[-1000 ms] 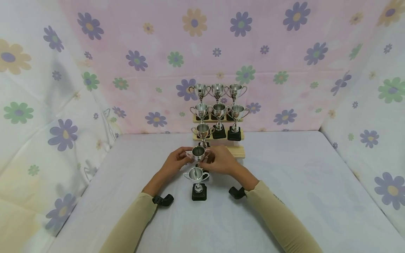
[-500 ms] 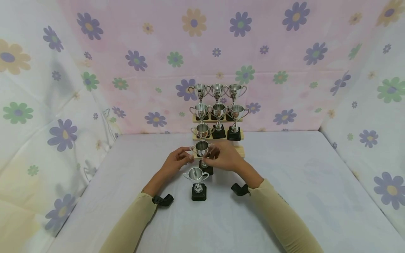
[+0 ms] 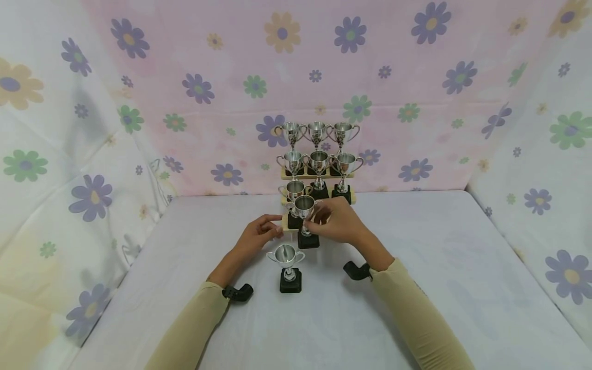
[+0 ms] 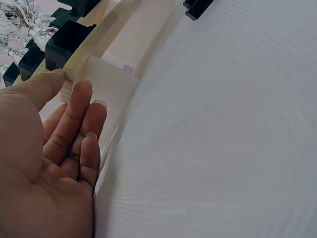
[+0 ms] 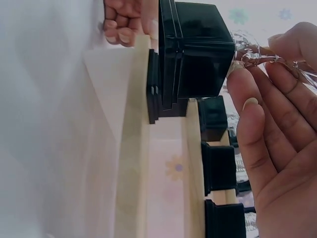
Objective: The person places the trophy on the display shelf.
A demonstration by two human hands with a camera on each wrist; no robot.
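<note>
One upright trophy (image 3: 304,218) in right hand (image 3: 339,223).

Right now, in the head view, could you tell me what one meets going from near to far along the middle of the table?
Loose trophy on the table → trophy in the right hand → wooden stepped stand with its rows of trophies → flowered backdrop.

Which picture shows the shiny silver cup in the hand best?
The head view: the small silver trophy cup with black base shows whole, held by the right hand. The right wrist view shows mainly its black base and stem. The left wrist view does not clearly show it.
</note>
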